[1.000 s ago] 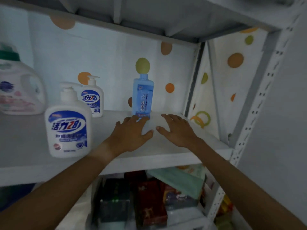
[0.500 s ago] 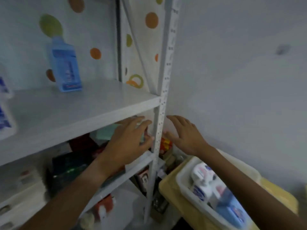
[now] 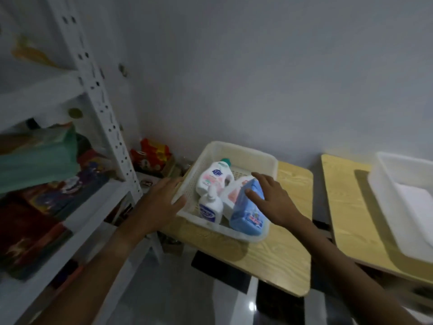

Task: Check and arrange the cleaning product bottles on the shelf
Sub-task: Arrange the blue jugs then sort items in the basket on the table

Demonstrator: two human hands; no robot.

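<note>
At far left I see the white shelf unit (image 3: 93,90); its lower tier holds dark boxes and a green bag (image 3: 39,160). My left hand (image 3: 159,205) rests at the near-left rim of the white basket (image 3: 236,151), fingers spread wide, gripping nothing. The basket sits on a wooden stool (image 3: 281,254). Inside it: a white jug with green cap (image 3: 212,178), a white pump bottle (image 3: 209,207), a second white bottle (image 3: 234,191) and a blue bottle (image 3: 248,214). My right hand (image 3: 276,202) lies on the blue bottle, fingers loosely spread, not closed. At far right, a white tray (image 3: 389,198) sits on another stool.
</note>
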